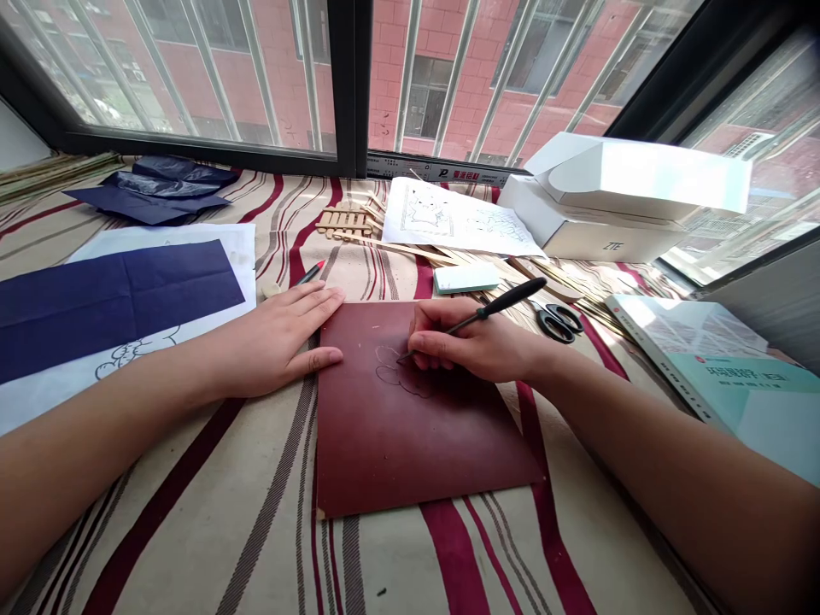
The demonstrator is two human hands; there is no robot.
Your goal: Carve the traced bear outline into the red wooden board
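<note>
Maroon board, right hand holding stylus on it, left hand at edge

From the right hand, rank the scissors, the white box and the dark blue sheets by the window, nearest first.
From the right hand:
1. Scissors, just to its right.
2. White box, farther back on the right.
3. Dark blue sheets, far left by the window.

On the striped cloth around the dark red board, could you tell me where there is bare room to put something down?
Free: the striped cloth near the camera, between the forearms and left of the dark red board, and the strip below it. Crowded: beyond the right hand, with scissors, wooden sticks, eraser and white box; blue carbon paper fills the left.
</note>
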